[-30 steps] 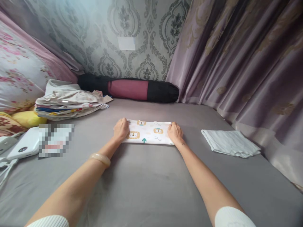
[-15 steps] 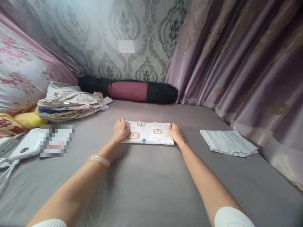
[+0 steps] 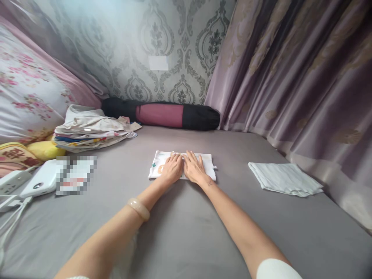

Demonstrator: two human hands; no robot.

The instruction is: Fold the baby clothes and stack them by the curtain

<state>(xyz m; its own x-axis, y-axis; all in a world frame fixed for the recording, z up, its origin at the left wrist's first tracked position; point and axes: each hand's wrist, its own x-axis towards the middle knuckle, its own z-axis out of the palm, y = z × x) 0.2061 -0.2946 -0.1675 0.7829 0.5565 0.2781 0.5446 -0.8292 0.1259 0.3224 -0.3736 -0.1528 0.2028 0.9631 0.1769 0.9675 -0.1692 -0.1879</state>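
Observation:
A folded white cloth with tan and green prints (image 3: pixel 158 159) lies flat on the grey sheet in front of me, a small tag sticking out at its right edge. My left hand (image 3: pixel 172 169) rests flat on its middle, fingers stretched forward. Close beside it, my right hand (image 3: pixel 193 166) is pressed flat on the cloth too, fingers slightly spread. Neither hand grips anything. Both cover the central part of the cloth's print.
A folded pale striped cloth (image 3: pixel 285 179) lies to the right, near the curtain (image 3: pixel 261 77). At left are a stack of folded clothes (image 3: pixel 93 130), a white power bank (image 3: pixel 43 178) and a power strip (image 3: pixel 13 182). A black and maroon roll (image 3: pixel 159 115) lies along the wall.
My hands have let go of the cloth's left and right ends and moved inward, now lying flat side by side on its middle. The view has shifted slightly.

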